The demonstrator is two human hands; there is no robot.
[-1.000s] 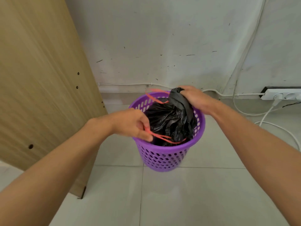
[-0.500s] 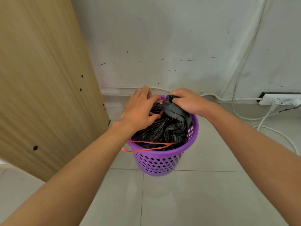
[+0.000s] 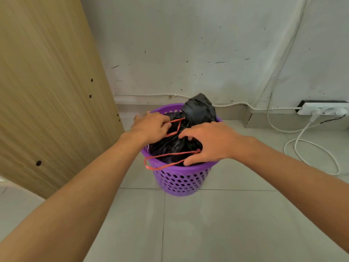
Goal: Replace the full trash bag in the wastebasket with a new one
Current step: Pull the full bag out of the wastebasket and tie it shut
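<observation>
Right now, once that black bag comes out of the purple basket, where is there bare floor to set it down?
Bare tiles lie in front of the wastebasket, between the forearms. More lie between the basket and the white cable. It is tight between the basket and the wooden panel, and behind it along the wall.

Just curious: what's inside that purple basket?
A full black trash bag with red drawstrings fills the purple basket. Both hands cover part of it; its contents are hidden.

I'm seeing a wood-grain panel [image 3: 47,82] leaning at left against a scuffed white wall [image 3: 188,44]. A white power strip [image 3: 323,108] sits at right, its white cable [image 3: 311,154] looped over grey floor tiles [image 3: 217,224].
</observation>
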